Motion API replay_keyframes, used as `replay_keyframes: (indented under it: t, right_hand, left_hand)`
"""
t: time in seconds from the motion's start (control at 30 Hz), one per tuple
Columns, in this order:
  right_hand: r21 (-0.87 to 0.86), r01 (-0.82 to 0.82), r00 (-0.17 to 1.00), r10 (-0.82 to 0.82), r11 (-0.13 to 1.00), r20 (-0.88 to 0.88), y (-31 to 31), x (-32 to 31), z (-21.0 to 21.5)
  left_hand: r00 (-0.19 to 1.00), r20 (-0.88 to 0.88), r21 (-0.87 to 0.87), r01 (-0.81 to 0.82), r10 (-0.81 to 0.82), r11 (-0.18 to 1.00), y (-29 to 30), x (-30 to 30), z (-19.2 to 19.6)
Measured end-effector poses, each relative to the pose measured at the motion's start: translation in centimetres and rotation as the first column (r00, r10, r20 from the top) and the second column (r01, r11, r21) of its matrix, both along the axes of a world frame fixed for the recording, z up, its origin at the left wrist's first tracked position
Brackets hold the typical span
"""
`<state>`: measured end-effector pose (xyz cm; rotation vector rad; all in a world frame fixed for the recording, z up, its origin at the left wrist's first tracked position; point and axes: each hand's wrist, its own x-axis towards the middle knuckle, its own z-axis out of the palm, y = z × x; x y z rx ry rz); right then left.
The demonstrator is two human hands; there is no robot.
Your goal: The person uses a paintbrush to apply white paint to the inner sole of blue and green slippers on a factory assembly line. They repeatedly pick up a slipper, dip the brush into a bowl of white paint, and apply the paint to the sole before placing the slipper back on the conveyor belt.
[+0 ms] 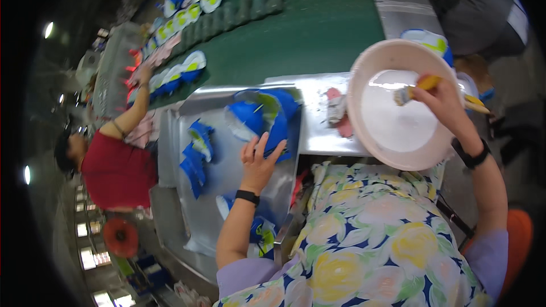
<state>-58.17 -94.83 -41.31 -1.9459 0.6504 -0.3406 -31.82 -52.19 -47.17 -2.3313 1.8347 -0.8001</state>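
Head view: the curved glossy-blue sheet piece with lime-green trim [277, 131] lies in the far right corner of the shallow silvery tray [224, 165], just ahead of my left hand [260, 167], its long axis running roughly away from me along the tray's right edge. My left fingers are loosely spread, thumb apart from forefinger, their tips seemingly touching its near end but closed on nothing. That hand is much the nearer; my right hand [446, 102] is well off to the right, its fingers closed on a yellow-handled brush with pale bristles [402, 96], held over the round pale-pink basin of white liquid [359, 96]. Between tray and basin, the bright metal counter [318, 131] carries a crumpled pink-and-grey scrap [338, 113]. Left of my fingers there is bare tray before two folded blue pieces [196, 156] near its left edge.
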Motion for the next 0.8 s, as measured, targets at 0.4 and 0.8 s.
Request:
replay_keyframes:
  t: [0.4,0.8]
  right_hand:
    - [-0.225,-0.361,0.926,0.320,0.905,-0.200,3.9,4.5,-1.6]
    - [-0.367,-0.304,0.952,0.272,0.879,-0.138,-0.4,0.6,-0.6]
  left_hand:
    - [0.231,-0.966,-0.235,-0.591,-0.117,0.772,1.5,5.2,9.4]
    - [-0.397,-0.851,-0.219,-0.327,-0.344,0.919,-8.6,6.4,10.7]
